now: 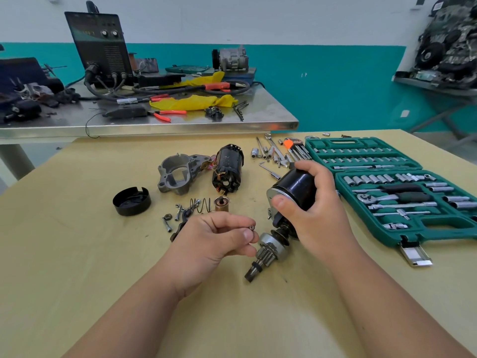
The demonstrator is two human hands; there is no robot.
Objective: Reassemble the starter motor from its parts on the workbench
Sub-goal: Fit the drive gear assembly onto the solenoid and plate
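socket set (402, 192) lies right of the housing (180, 174), end cap (131, 201) left.

Black cylinder (296, 188): tilted at centre right in your right hand (317, 215), its geared shaft (265, 254) pointing lower left.
Small screw (252, 227): pinched in your left hand (214, 239), centre.
Grey housing (178, 174): on the tabletop (103, 254), centre, just beside the black wound body (228, 169).
Black cap (131, 201): open side up, left.

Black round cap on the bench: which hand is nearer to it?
Left. The left hand, pinching a small metal piece, is right of the black cap; the right hand, gripping the black cylinder, is farther right.
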